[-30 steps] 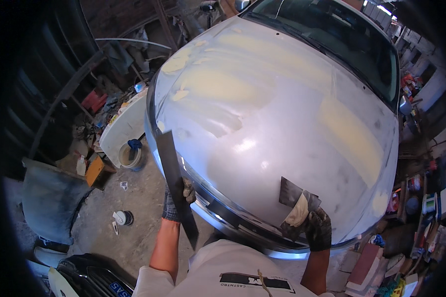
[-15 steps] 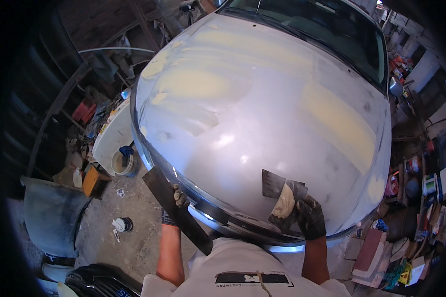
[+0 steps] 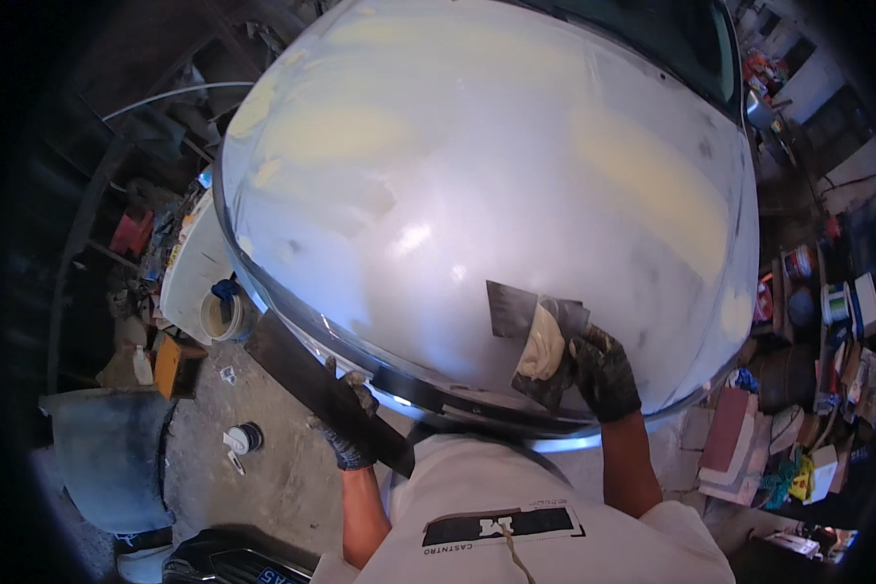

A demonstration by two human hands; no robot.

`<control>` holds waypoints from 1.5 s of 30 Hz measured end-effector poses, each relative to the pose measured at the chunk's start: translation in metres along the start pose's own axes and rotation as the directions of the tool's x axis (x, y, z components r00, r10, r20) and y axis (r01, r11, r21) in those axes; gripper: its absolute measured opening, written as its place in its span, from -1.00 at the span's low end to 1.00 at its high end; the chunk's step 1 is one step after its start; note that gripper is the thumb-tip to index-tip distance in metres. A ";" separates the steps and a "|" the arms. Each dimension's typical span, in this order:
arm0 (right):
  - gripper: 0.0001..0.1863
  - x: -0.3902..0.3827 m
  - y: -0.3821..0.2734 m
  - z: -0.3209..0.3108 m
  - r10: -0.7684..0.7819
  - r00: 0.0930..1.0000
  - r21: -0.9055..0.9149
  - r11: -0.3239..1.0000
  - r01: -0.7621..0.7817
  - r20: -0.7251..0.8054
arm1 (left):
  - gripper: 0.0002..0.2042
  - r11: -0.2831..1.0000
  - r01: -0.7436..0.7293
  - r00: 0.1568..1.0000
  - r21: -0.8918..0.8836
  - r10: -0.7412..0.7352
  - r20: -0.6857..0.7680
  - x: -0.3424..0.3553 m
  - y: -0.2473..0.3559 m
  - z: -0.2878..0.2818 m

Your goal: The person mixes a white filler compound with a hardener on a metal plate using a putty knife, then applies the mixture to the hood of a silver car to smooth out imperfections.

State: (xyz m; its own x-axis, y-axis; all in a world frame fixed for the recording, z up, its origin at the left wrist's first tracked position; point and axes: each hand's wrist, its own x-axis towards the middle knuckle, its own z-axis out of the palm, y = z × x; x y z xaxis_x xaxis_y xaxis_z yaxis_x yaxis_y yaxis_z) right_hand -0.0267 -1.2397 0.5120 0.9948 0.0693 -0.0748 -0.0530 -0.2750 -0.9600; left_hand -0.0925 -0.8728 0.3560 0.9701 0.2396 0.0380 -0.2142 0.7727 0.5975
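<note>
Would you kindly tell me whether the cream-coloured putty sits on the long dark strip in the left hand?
No, the putty rests on the dark plate held in the gloved right hand.

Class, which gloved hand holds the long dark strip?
The left hand: it grips the long dark strip, while the right hand holds shorter dark plates bearing beige paste.

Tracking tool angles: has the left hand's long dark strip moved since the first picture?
Yes: judged against the bucket, the long dark strip has tilted left, its far end now closer.
</note>
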 end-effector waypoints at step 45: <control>-0.80 -0.001 -0.035 0.009 0.157 0.975 0.470 0.856 -0.215 0.158 | -0.62 0.614 0.410 0.779 0.675 -0.620 0.092 0.056 0.022 0.152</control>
State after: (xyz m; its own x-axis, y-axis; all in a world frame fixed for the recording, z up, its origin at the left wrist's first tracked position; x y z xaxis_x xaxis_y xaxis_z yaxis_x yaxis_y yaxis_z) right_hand -0.0268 -1.2212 0.5429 0.9475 0.1762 -0.2668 -0.2998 0.2001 -0.9328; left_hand -0.0255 -0.9318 0.4927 0.8990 -0.3467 -0.2678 0.3427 0.1759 0.9228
